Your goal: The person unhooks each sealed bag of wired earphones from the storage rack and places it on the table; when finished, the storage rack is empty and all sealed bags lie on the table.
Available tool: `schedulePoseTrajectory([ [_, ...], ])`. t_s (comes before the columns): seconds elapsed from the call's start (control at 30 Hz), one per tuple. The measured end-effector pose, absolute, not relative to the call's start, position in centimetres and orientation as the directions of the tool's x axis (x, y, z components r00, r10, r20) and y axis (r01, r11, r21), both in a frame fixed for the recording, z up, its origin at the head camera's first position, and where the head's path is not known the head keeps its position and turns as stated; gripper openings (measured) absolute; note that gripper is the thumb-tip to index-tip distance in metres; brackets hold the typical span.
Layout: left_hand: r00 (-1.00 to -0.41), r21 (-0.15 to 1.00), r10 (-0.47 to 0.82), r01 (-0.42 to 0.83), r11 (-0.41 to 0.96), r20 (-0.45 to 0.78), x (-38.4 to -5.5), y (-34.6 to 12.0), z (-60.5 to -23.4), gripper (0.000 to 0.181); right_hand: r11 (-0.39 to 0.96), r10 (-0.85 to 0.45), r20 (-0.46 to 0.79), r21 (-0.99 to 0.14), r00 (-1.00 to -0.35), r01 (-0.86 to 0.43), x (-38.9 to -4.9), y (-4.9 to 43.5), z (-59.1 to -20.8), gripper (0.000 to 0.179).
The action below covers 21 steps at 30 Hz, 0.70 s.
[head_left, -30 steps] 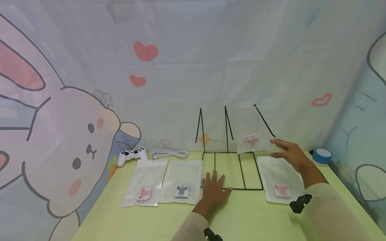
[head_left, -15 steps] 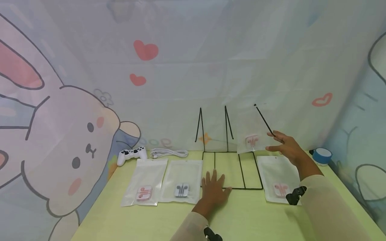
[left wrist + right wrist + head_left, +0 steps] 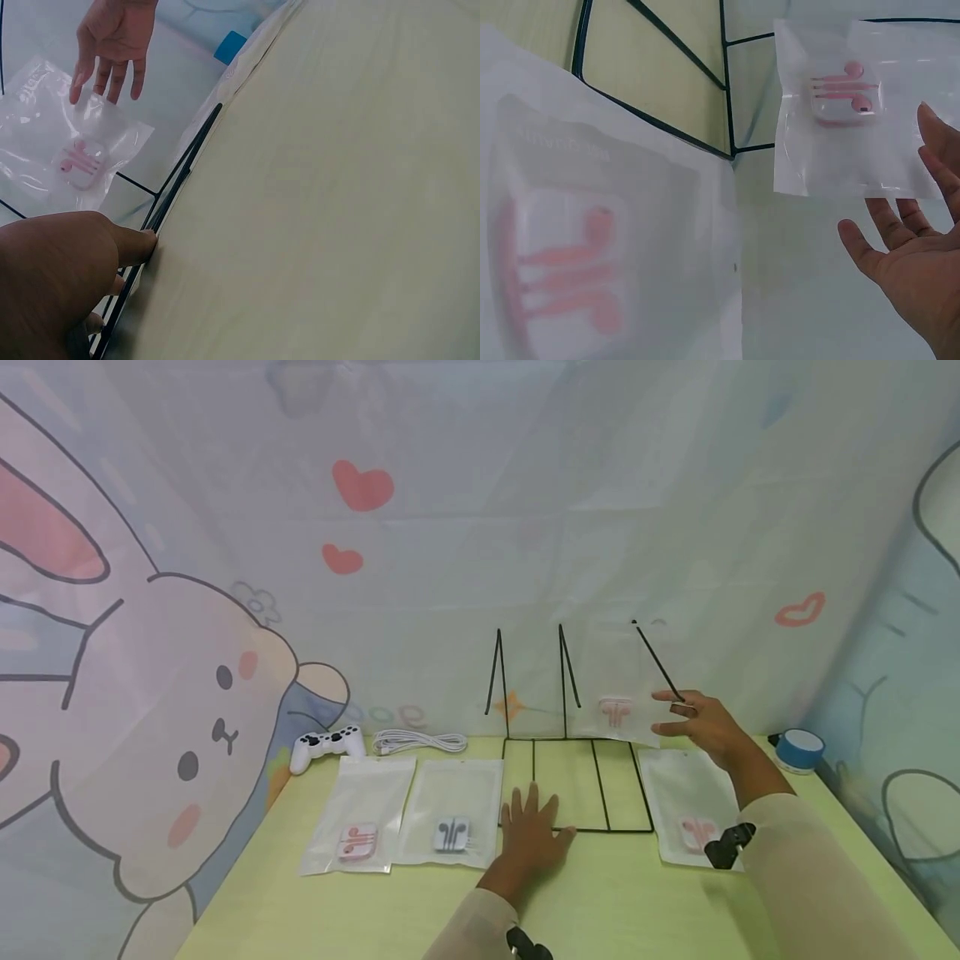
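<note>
My left hand (image 3: pixel 531 837) lies with fingers spread on the front of the black wire display rack's base (image 3: pixel 627 832). In the left wrist view its thumb (image 3: pixel 139 246) rests along the rod. A clear plastic bag with pink earphones (image 3: pixel 615 713) in a case hangs from the rack's right hook (image 3: pixel 658 660). My right hand (image 3: pixel 705 727) is at this bag's right edge, its fingers apart and loosely bent. In the right wrist view the fingertips reach the bag (image 3: pixel 907 142) and are partly behind it; whether they press it is unclear.
Bagged pink earphones (image 3: pixel 358 842) and bagged grey earphones (image 3: pixel 452 835) lie left of the rack. Another pink set (image 3: pixel 697 833) lies right. A white game controller (image 3: pixel 330 746), white cable (image 3: pixel 420 742) and blue-and-white round container (image 3: pixel 800 750) stand along the back.
My right hand has moved left to the hanging bag's edge. The bag has shifted slightly left and turned more to face me. My left hand has stayed in place.
</note>
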<state>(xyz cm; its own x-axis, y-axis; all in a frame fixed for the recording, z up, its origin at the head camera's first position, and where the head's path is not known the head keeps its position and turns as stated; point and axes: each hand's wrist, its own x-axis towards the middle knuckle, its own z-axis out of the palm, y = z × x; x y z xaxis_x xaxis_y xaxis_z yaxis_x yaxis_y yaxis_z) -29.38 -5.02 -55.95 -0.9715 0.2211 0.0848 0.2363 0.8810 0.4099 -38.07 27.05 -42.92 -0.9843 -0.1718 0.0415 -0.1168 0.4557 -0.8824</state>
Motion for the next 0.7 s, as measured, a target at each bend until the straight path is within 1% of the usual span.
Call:
schedulePoseTrajectory([
  [0.23,-0.972,0.404,0.216,0.237,0.884,0.097,-29.1,-5.0,-55.7,0.063,0.475,-0.191,0.077,-0.865,-0.978,-0.161,-38.0,26.5,-42.8,0.071],
  [0.53,-0.970,0.401,0.217,0.242,0.883,0.108,-29.2,-5.0,-55.6,0.063,0.493,-0.228,0.055,-0.855,-0.972,-0.164,-38.0,26.2,-42.3,0.070],
  [0.7,-0.968,0.398,0.223,0.250,0.883,0.112,-29.4,-5.0,-55.8,0.063,0.496,-0.226,0.045,-0.855,-0.973,-0.155,-38.1,25.8,-42.2,0.068],
])
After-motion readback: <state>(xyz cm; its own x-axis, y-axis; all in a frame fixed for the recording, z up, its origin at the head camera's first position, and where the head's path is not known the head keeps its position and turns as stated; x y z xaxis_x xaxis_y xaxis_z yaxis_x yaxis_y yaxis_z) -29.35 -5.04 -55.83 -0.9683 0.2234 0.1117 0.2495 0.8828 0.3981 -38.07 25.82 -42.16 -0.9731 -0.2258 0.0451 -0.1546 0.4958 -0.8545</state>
